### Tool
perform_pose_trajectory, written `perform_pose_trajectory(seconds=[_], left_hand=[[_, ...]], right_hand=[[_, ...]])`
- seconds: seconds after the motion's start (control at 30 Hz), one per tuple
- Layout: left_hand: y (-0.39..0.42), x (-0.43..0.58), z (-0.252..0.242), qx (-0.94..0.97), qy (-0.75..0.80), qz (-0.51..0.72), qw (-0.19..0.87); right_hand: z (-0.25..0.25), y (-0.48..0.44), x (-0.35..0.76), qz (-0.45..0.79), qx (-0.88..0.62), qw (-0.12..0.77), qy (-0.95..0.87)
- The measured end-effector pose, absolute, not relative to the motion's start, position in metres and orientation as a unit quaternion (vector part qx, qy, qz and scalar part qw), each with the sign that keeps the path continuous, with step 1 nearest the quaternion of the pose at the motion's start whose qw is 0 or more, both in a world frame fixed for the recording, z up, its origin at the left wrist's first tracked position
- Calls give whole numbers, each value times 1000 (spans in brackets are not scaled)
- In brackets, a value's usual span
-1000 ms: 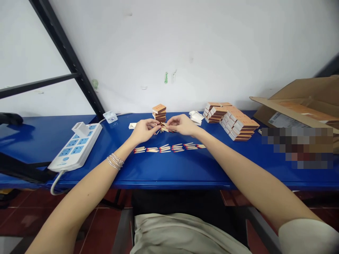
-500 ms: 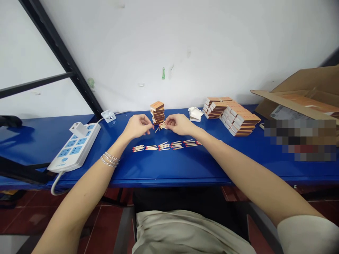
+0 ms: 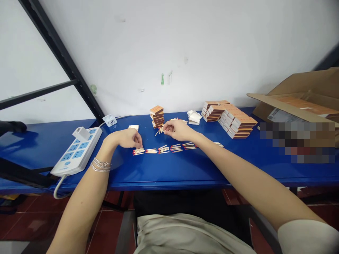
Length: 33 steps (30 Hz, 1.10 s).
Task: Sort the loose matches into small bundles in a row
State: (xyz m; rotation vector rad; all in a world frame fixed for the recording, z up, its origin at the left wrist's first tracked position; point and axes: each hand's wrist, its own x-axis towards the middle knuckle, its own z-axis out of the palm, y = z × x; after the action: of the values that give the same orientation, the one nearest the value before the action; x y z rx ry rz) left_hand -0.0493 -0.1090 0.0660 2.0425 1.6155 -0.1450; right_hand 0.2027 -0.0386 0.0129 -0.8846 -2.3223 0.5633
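Observation:
My left hand [image 3: 130, 138] is at the leftmost bundle of matches [image 3: 138, 151], its fingers pinched together with a small red tip showing at them, which looks like a match head. More small groups of red-tipped matches [image 3: 176, 148] lie in a row to the right, partly behind my right forearm. My right hand [image 3: 178, 129] rests over a loose heap of matches [image 3: 160, 130], thumb and fingers closed together; what they hold is hidden. Right behind the heap is a stack of matchboxes [image 3: 157, 116].
White matchbox trays [image 3: 194, 117] sit behind my right hand, and a small white box [image 3: 134, 127] behind my left. Piled matchboxes [image 3: 234, 118] and an open cardboard carton [image 3: 296, 86] stand at right. A power strip [image 3: 76, 151] lies at left on the blue table [image 3: 169, 173].
My left hand has moved from the heap down and left to the leftmost match bundle, uncovering the small white box. My right hand stays by the heap, and the view has shifted slightly.

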Motion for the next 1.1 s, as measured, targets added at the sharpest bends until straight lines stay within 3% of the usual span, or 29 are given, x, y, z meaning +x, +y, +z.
perform_pose_trajectory(seconds=[0.17,0.37,0.6,0.87,1.0,1.1], left_hand=[[-109,-48,65,759,596,-9,262],[-105,-28,55,802,536,192,181],[-102,-13,42,801,502,244,215],[-100,-10,35,795,495,297,184],[-100,-9,36,803,488,292,179],[-101,-15,43,822,499,211,175]], right_hand=[[7,-38,197,291,-292,323,-852],[9,-49,182,503,-253,356,-746],[13,-54,179,524,-280,367,-716],[7,-48,178,546,-271,360,-706],[6,-47,178,535,-273,355,-716],[6,-46,181,505,-278,357,-735]])
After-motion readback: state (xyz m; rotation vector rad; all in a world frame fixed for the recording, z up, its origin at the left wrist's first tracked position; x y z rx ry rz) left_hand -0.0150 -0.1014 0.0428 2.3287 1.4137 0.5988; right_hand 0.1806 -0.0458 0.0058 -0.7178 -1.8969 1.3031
